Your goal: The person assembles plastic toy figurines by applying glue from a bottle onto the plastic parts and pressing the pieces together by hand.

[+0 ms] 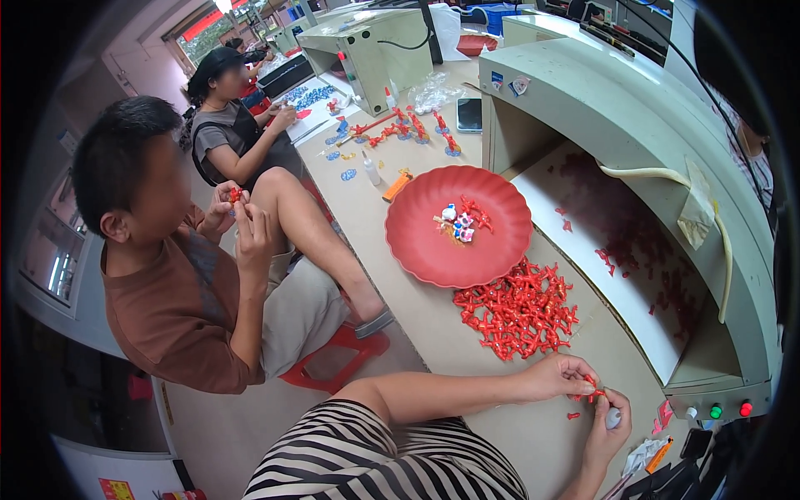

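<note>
My left hand (pixel 560 377) is closed, pinching a small red plastic figure piece (pixel 590 382) between thumb and fingertips. Just beside it, my right hand (pixel 602 433) has its fingertips at the same red piece. A small white bottle (pixel 613 417) is tucked in the fingers of that hand. Below my left hand, a loose red part (pixel 573 415) lies on the table. Beyond my hands spreads a heap of glossy red figures (pixel 517 312). The exact shape of the held piece is partly hidden by my fingers.
A red scalloped dish (pixel 408 242) holds several red and white-blue figures. To the right stands a pale green machine (pixel 600 87) with red pieces inside. A seated co-worker (pixel 167 275) works at the left; a phone (pixel 469 115) and an upright dropper bottle (pixel 372 169) are farther up.
</note>
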A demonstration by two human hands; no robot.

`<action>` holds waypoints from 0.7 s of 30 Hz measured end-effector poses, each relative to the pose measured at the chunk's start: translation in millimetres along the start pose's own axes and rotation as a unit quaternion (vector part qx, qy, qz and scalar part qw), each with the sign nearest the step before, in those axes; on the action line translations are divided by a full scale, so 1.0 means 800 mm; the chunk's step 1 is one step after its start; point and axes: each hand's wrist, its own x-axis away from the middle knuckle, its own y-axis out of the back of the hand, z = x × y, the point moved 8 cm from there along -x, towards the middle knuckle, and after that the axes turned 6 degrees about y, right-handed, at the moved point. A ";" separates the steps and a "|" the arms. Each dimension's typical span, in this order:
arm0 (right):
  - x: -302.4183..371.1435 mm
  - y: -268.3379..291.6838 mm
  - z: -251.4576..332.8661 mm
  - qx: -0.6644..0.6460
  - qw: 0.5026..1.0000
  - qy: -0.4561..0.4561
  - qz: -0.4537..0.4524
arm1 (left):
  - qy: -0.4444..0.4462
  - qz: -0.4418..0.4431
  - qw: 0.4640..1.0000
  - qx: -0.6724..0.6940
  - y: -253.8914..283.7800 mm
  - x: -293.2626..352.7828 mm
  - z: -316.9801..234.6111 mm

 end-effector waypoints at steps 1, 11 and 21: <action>0.001 0.000 0.001 -0.001 1.000 0.001 0.003 | 0.000 -0.002 1.000 0.001 -0.001 0.001 0.001; -0.003 0.004 0.013 0.030 1.000 0.002 -0.003 | 0.027 -0.030 0.993 -0.107 0.001 -0.002 -0.009; -0.016 0.007 0.019 0.014 0.998 0.056 0.025 | 0.044 -0.072 0.994 -0.066 0.015 -0.002 0.005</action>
